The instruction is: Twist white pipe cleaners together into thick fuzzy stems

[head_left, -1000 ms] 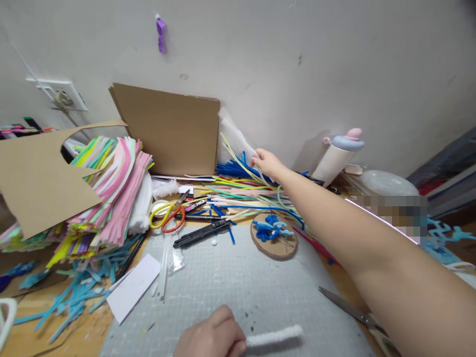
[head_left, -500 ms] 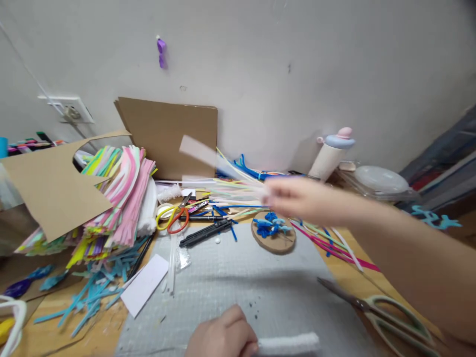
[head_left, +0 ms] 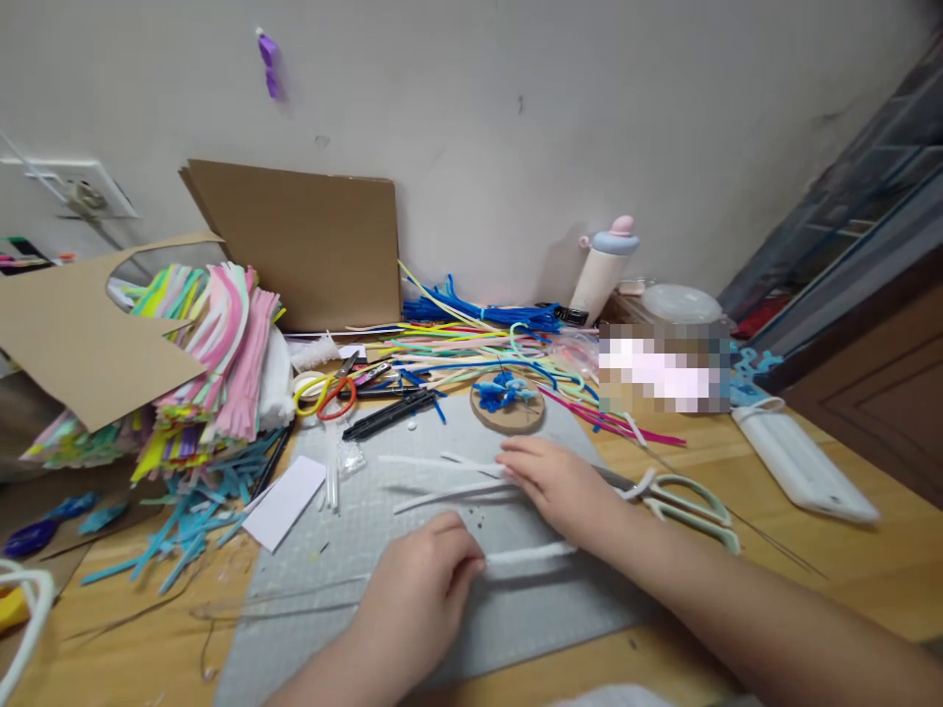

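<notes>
My left hand (head_left: 419, 579) is closed round the end of a thick white fuzzy pipe cleaner (head_left: 526, 556) that lies on the grey cutting mat (head_left: 368, 530). To its right, my right hand (head_left: 556, 481) rests on the mat with its fingers pressed onto several thin white pipe cleaners (head_left: 442, 476), which stretch out to the left. Just beyond my right hand sits a small cardboard disc (head_left: 508, 407) with a blue pipe-cleaner flower on it.
Pale green scissors (head_left: 682, 501) lie right of my right hand. A heap of coloured pipe cleaners (head_left: 213, 363) and cardboard sheets (head_left: 309, 245) fill the left and back. Red-and-yellow scissors (head_left: 328, 393), a black cutter (head_left: 387, 412), a white bottle (head_left: 604, 265) and a white case (head_left: 803, 462) stand around.
My right hand drew back from the far pile by the wall, carrying thin white pipe cleaners, and set them down on the mat. My left hand kept hold of the thick white one.
</notes>
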Demonstrator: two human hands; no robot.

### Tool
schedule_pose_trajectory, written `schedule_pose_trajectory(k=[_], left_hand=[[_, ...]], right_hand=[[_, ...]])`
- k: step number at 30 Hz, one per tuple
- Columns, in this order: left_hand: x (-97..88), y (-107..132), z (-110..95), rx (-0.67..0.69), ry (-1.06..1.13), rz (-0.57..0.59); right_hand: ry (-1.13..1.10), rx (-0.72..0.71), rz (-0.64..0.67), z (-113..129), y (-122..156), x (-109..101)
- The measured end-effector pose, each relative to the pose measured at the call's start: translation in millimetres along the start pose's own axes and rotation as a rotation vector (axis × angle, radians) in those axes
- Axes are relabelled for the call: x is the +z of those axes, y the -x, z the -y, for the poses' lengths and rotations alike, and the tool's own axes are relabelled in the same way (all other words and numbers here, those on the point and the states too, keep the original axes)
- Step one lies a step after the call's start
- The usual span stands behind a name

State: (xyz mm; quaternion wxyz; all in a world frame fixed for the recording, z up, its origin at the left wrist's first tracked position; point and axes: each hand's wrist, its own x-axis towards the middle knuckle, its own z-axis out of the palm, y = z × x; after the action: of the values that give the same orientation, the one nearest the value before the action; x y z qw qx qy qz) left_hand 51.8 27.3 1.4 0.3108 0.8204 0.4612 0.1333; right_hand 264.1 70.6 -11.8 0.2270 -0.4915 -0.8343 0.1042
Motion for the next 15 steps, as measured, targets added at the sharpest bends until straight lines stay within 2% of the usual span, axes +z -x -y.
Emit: schedule_pose_trajectory(k=[3,9,11,15], left_hand=[[-4.3,0,2,-0.007,-0.003,-0.082],[-20.0,5,5,-0.027,-0.093,-0.355],[-22.6,5,6,-0.017,-0.121,-0.39],[-22.6,4,8,-0.022,-0.145,-0.378]], right_hand=[[-0.117,-0.064,-0.11,-2,-1,-6],[-0.201,-0.083,-0.085,-6,8,-34],[-0.206,-0.074,-0.068,-9,11,-40],[-0.166,-0.044,-0.032,-17,15,-45]])
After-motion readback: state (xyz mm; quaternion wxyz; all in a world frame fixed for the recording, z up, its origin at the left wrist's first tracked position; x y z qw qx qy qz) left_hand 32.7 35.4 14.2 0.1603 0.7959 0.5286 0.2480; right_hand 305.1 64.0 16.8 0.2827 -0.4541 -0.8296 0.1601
